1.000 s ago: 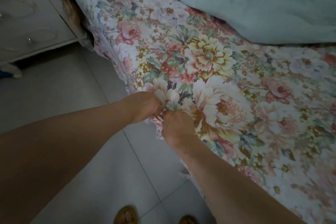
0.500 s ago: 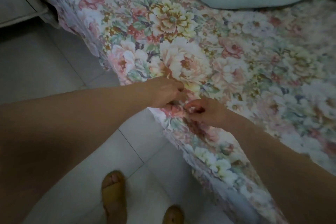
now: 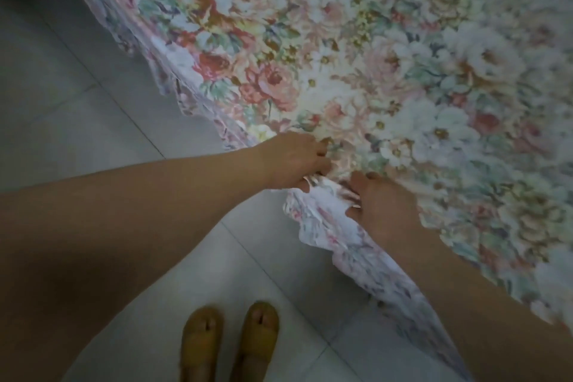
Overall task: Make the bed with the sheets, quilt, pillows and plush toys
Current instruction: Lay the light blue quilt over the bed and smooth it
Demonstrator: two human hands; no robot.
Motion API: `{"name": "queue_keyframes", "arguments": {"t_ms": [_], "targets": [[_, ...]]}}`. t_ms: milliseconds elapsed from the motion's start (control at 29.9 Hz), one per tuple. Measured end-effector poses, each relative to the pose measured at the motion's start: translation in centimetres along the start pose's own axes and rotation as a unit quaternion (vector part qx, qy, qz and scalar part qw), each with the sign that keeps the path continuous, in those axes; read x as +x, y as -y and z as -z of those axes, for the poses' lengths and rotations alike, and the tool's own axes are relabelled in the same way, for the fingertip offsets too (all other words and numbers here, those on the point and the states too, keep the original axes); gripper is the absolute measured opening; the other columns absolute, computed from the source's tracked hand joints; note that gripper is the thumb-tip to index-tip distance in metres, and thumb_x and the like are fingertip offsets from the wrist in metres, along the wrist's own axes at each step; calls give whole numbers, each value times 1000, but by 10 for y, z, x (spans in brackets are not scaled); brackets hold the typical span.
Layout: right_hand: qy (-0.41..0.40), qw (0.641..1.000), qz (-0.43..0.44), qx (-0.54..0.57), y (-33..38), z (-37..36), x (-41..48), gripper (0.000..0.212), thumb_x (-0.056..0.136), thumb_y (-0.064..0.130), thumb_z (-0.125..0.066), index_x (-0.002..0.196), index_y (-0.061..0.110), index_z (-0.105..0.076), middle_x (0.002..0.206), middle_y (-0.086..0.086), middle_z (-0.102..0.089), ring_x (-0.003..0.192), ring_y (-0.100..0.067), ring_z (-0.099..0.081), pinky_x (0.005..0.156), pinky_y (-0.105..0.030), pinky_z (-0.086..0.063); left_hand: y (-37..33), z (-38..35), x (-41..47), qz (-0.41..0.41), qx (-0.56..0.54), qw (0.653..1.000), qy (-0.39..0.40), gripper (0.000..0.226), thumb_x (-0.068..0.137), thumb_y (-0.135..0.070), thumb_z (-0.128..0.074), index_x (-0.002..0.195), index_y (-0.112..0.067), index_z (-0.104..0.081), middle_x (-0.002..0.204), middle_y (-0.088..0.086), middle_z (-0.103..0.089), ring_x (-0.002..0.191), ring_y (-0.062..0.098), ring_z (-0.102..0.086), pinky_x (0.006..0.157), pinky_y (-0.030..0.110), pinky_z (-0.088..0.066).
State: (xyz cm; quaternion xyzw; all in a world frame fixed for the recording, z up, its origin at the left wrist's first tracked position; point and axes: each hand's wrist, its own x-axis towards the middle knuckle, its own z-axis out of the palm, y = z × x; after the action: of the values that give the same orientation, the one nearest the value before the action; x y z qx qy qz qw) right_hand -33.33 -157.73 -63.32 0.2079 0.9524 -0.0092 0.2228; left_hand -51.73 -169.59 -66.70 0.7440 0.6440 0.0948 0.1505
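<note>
Both hands grip one short stretch of the floral cotton sheet, printed with pink, cream and yellow blooms, where it breaks over the near side of the bed. The left hand has its fingers curled down over the edge, with a small fold of pale cloth showing at its fingertips. The right hand, just beside it, has fingers and thumb bunched into the sheet's white scalloped hem. The two are close but not touching, with a crumpled tuck of fabric between them.

The sheet covers the whole bed top in view. Its hem hangs loose down the side, over the grey tiled floor. The person's tan sandals stand just short of the drop. No quilt, pillows or plush toys are in view, so the task looks to be at an early stage, with the sheet being squared or tucked along this side.

The main risk seems to be uneven tension. With both hands so near each other, a hard pull would probably drag one narrow band of cloth, skew the print and raise diagonal creases across the top. It might also draw the far edge short. The hanging hem near the feet could be stepped on and snagged. The frame is soft, so finer fingertip contact cannot be told.
</note>
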Motion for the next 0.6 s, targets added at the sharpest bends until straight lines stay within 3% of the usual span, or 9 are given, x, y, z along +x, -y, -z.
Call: {"name": "queue_keyframes", "arguments": {"t_ms": [100,201,268,402,502,602], "targets": [[-47,994,-28,91,-23,-15,-41,20,94,30,-57,101,13,-63,96,-8,-68,86,-28,-62,65,-28,-32,-34,-5,21,42,-12,999,32,11,85,-2,-64,94,-9,-67,82,2,-56,76,23,-56,61,28,-32],[-57,986,-6,158,-31,-20,-52,17,92,26,-62,96,10,-65,91,-13,-69,82,-31,-63,66,-27,-33,-47,10,37,78,18,986,148,15,90,-9,-63,104,-10,-69,93,2,-66,79,17,-54,67,23,-31],[-42,986,-12,162,-32,-22,-52,18,92,25,-62,102,10,-63,98,-12,-67,89,-31,-62,68,-27,-34,-46,17,41,103,43,980,164,14,89,-15,-66,103,-14,-69,88,-2,-62,79,18,-54,68,25,-34],[-59,992,-33,108,-54,-34,-81,41,84,29,-70,115,9,-52,112,-10,-57,96,-31,-58,68,-30,-38,-85,7,53,87,33,987,130,18,88,-18,-67,105,-17,-61,101,2,-61,88,21,-55,69,32,-40],[-16,996,-74,48,-89,-61,-126,28,88,30,-63,108,12,-54,105,-6,-59,95,-26,-60,67,-28,-38,-131,-21,75,33,39,994,95,28,90,-17,-65,118,-13,-59,107,7,-61,95,27,-57,74,36,-46],[-33,992,-88,88,-129,-90,-167,21,93,31,-59,100,11,-63,97,-6,-65,88,-23,-61,69,-28,-42,-172,-40,104,-19,23,999,29,12,84,-9,-69,95,-10,-64,89,10,-63,79,30,-59,62,35,-45]]}}
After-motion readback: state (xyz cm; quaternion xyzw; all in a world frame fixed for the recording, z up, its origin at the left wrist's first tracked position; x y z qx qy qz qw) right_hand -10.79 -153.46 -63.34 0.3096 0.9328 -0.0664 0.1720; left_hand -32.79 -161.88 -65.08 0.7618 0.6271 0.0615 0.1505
